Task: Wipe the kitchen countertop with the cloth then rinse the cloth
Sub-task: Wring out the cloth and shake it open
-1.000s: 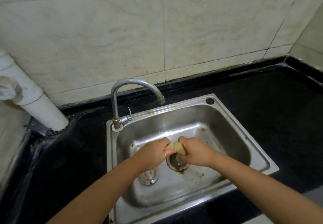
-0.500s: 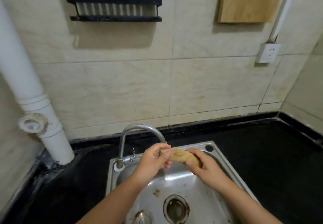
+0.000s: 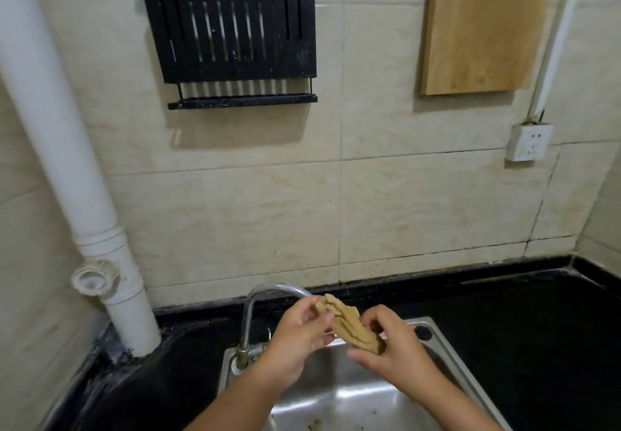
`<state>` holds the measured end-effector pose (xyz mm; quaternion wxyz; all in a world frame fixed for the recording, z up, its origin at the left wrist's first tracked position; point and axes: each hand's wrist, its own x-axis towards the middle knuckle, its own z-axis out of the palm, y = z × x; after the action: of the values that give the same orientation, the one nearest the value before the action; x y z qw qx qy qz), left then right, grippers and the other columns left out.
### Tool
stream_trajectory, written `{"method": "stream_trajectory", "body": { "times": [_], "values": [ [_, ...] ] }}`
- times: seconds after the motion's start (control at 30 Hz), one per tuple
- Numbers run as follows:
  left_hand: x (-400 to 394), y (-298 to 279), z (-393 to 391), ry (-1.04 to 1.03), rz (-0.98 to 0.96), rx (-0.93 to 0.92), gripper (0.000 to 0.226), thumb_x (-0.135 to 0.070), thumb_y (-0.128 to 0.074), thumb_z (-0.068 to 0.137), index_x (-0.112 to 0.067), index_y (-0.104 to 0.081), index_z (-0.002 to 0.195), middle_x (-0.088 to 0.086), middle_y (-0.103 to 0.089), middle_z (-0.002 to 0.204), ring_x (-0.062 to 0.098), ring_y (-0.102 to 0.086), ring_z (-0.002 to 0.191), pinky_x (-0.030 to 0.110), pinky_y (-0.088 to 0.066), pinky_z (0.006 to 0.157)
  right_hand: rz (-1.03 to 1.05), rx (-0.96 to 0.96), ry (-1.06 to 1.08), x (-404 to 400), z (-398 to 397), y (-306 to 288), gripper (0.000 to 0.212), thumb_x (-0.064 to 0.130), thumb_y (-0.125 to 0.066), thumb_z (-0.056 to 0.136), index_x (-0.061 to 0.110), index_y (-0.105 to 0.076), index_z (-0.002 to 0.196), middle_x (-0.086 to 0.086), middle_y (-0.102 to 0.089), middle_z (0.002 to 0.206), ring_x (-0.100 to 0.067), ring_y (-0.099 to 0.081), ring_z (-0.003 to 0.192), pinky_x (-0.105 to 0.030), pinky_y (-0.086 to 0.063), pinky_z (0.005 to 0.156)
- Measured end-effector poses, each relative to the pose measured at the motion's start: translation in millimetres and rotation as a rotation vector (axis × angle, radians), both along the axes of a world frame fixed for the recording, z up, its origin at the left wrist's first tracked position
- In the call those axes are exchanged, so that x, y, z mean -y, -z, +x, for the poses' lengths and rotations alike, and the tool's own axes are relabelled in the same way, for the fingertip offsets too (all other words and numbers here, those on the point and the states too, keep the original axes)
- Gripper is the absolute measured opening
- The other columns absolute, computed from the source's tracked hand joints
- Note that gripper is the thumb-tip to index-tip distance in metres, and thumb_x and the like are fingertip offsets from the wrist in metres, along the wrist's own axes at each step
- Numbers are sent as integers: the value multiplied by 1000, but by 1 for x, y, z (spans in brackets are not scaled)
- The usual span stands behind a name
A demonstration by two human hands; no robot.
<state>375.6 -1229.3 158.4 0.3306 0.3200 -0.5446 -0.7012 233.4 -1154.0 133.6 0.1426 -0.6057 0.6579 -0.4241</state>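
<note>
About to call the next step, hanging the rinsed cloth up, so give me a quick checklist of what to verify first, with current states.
1. Both hands have the cloth: ok. The left hand pinches its upper end, the right hand grips its lower end.
2. Cloth is over the sink, so drips land in the basin: ok.
3. Faucet is off: ok, no water stream shows at the spout.
4. Cloth is wrung out: cannot tell; it is bunched and twisted, and no drips show.
5. Cloth is opened flat for hanging: not ok, it is crumpled.
6. Rail under the black wall rack is free: ok, nothing hangs from it.
</note>
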Motion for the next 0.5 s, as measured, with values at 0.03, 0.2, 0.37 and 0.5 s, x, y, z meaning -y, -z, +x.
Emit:
{"method": "stream_trajectory", "body": {
  "times": [0.03,0.2,0.37,0.5],
  "values": [
    [2,-3,1,-9,6,-31,18,6,-49,88,-10,-56,92,6,-64,88,14,-64,74,29,-53,68,6,38,-16,2,0,-3,30,49,-66,58,34,-45,74,14,-50,77,7,-49,77,-11,-37,64],
    [5,-12,-1,24,-179,50,23,6,-52,86,-15,-54,93,1,-64,81,9,-62,69,21,-49,62,54,47,-78,8,-4,-15,32,9,-66,82,33,-51,67,15,-49,88,5,-52,81,-2,-37,74],
    [16,-1,9,-29,-239,137,20,6,-52,87,-13,-56,83,1,-61,69,7,-57,60,13,-43,52,-126,487,47,8,-4,-9,31,-6,-56,85,19,-56,68,7,-59,86,-4,-57,79,-7,-44,69],
    [11,21,13,104,-324,208,20,4,-60,83,-16,-62,81,-5,-65,70,5,-60,66,15,-46,61,87,573,-122,1,0,5,18,1,-57,87,17,-54,94,7,-60,93,7,-60,73,-11,-47,67]
  ]
}}
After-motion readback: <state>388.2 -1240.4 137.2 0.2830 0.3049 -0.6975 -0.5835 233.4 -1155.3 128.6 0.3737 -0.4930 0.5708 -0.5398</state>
